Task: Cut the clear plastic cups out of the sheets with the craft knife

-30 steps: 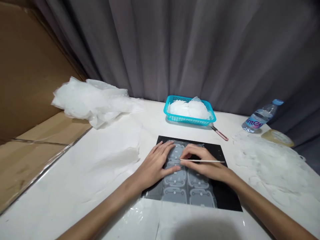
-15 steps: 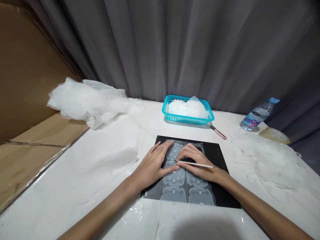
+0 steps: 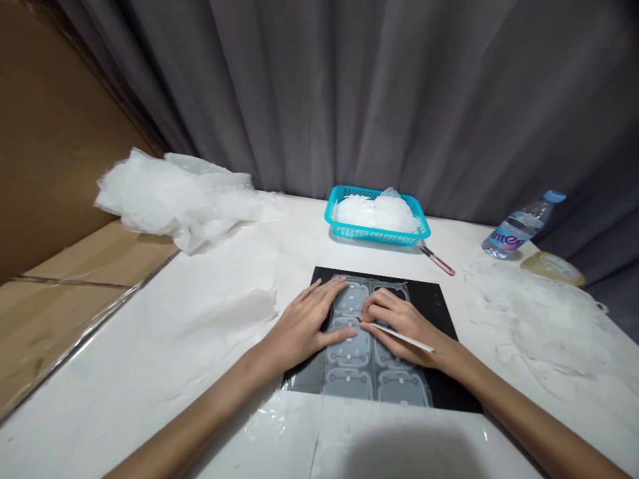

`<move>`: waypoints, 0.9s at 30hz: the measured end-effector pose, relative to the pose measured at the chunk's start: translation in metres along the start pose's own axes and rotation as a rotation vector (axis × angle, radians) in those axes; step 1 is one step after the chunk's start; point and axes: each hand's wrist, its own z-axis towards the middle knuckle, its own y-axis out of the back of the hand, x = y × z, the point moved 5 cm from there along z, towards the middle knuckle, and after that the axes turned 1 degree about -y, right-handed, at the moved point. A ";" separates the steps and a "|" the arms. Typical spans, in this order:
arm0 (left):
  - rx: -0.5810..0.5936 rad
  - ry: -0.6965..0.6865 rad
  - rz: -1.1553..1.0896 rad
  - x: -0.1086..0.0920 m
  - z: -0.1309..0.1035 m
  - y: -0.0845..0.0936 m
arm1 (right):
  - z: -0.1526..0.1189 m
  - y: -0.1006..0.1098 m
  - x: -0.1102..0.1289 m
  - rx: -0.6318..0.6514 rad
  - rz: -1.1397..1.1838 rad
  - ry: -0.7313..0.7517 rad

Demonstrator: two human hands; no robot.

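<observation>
A translucent plastic sheet point(image 3: 348, 384) with several rounded-rectangle shapes lies on a black board point(image 3: 452, 396). My left hand point(image 3: 312, 322) rests flat on the sheet's left side, fingers stretched out and thumb pointing right. My right hand point(image 3: 399, 326) pinches a thin white stick-like tool point(image 3: 407, 338), perhaps a craft knife. Its tip points left at the sheet, near the gap between two of the shapes; whether it touches is too small to tell. My right hand covers part of the right column of shapes.
Behind the board stands a turquoise basket point(image 3: 377, 236) with white pieces in it. Pink-handled thread snips point(image 3: 438, 260) lie beside it. A water bottle point(image 3: 519, 227), a tape roll point(image 3: 552, 267) and clear plastic scraps point(image 3: 554, 326) are on the right. Crumpled plastic bags point(image 3: 174, 196) lie left, near cardboard point(image 3: 74, 279).
My right hand has shifted slightly right, and the tool in it now slants more steeply. My left hand stays on the sheet. The view has shifted a little.
</observation>
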 end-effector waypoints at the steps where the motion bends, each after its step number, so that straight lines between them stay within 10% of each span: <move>1: -0.005 0.001 -0.005 0.001 0.000 0.000 | -0.002 0.000 -0.001 0.003 -0.010 -0.001; 14: 0.034 0.020 -0.012 0.002 0.001 -0.002 | 0.008 -0.012 0.002 -0.146 -0.214 0.023; 21: 0.138 -0.007 -0.032 0.000 0.003 -0.002 | 0.027 0.115 -0.093 -0.821 -0.042 -0.465; 24: 0.089 -0.006 -0.050 0.003 0.001 0.000 | 0.029 0.149 -0.102 -0.812 0.014 -0.509; 27: 0.029 0.076 -0.123 0.009 -0.001 0.004 | 0.032 0.138 -0.083 -0.607 0.269 -0.467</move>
